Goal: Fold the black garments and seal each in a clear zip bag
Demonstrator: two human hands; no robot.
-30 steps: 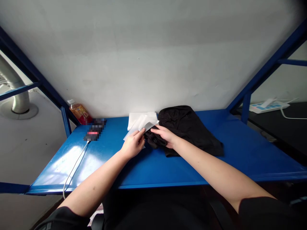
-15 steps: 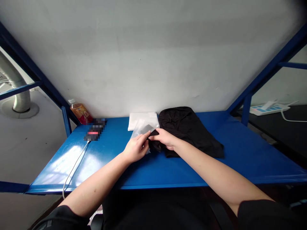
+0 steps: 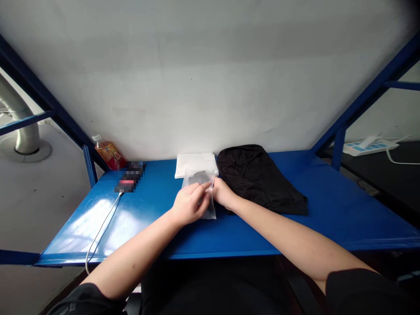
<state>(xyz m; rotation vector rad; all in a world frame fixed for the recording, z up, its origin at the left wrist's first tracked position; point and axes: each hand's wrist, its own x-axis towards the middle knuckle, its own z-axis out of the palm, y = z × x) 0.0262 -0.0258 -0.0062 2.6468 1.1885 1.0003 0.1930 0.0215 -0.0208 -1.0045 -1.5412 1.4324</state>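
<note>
A clear plastic bag [image 3: 210, 214] lies at the middle of the blue table, with a dark thing, seemingly folded cloth [image 3: 199, 176], showing through it. My left hand [image 3: 190, 203] is over the bag, its index finger and thumb closed at the bag's right edge. At that same edge my right hand [image 3: 223, 191] pinches the plastic, its fingertips partly hidden. To the right of my right hand lies a spread-out pile of black fabric [image 3: 259, 175]. Behind the bag is a stack of flat white sheets or bags [image 3: 193, 162].
On the left, a bottle of reddish drink [image 3: 111, 154] stands near a blurred-out dark device [image 3: 130, 177] with a white cable [image 3: 104, 227]. Blue frame bars rise on both sides, and a white power strip [image 3: 370, 146] lies on a dark surface at right.
The dark cloth that stuck out at the bag's right edge now shows inside it. The bag lies flatter, its right edge visible. My right hand has turned and sits against that edge.
</note>
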